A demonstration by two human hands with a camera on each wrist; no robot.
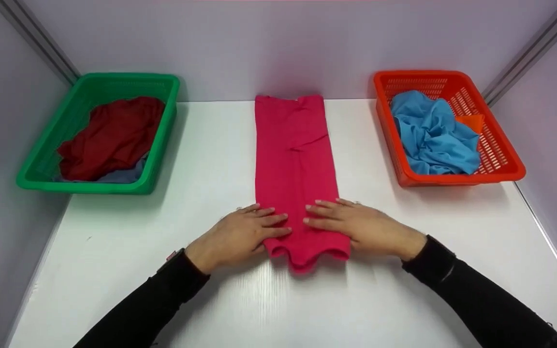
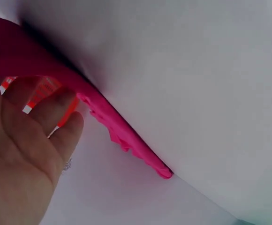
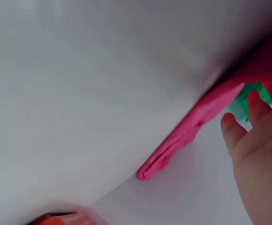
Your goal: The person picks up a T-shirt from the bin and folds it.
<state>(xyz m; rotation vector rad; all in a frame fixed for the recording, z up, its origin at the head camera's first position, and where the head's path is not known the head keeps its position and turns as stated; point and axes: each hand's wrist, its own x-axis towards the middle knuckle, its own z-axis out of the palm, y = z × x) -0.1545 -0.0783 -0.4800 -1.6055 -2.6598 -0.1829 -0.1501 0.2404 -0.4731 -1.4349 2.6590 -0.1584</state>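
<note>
A bright pink cloth garment [image 1: 295,179], folded into a long narrow strip, lies on the white table from the back wall towards the front. My left hand [image 1: 242,234] rests on the near left part of it, fingers extended over the fabric. From the other side my right hand [image 1: 368,227] lies on the near right part, its fingers also extended. The garment's near end curls up in waves between the hands. Both wrist views show the cloth's long edge, with the left hand [image 2: 23,140] and right hand [image 3: 265,145] beside it; the thumbs are mostly hidden in the head view.
At the back left stands a green basket [image 1: 24,176] holding a dark red cloth [image 1: 114,137] and a greyish-blue one. A red-orange basket [image 1: 513,169] at the back right holds a light blue cloth [image 1: 435,133] and an orange piece. Walls enclose the table [image 1: 278,314] at the back and sides.
</note>
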